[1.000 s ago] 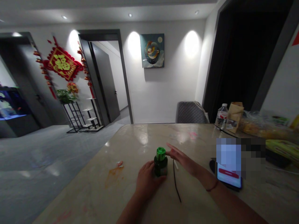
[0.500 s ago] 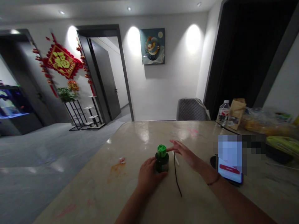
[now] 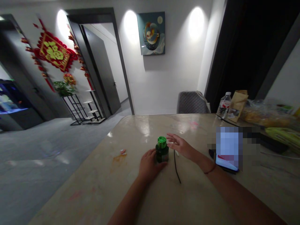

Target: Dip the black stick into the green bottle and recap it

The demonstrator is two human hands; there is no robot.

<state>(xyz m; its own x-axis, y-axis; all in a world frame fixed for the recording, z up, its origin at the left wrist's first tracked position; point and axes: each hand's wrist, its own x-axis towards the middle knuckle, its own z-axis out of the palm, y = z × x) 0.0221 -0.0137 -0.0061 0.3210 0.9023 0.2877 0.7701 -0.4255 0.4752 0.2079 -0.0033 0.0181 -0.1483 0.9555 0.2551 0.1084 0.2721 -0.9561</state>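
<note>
A small dark green bottle (image 3: 162, 153) with a bright green ridged cap (image 3: 162, 142) stands upright on the stone-topped table (image 3: 93, 175). My left hand (image 3: 150, 164) is wrapped round its lower left side, with the thumb across the front. Just right of the cap is my right hand (image 3: 179, 145), its fingers apart and holding nothing; whether a fingertip touches the cap I cannot tell. A thin black cord (image 3: 175, 168) lies on the table to the right of the bottle. A short white stick-like piece (image 3: 177, 153) sits partly under my right hand.
A lit phone (image 3: 227, 153), partly blurred out, is right of my right forearm. Farther back stand a water bottle (image 3: 224, 105) and a brown paper bag (image 3: 237, 106). A pink scrap (image 3: 122, 151) lies by an orange stain. A grey chair (image 3: 193, 102) is behind the table.
My right hand has shifted slightly left towards the cap, and its fingers are more spread. My left hand keeps its hold on the bottle. The view has tilted down a little.
</note>
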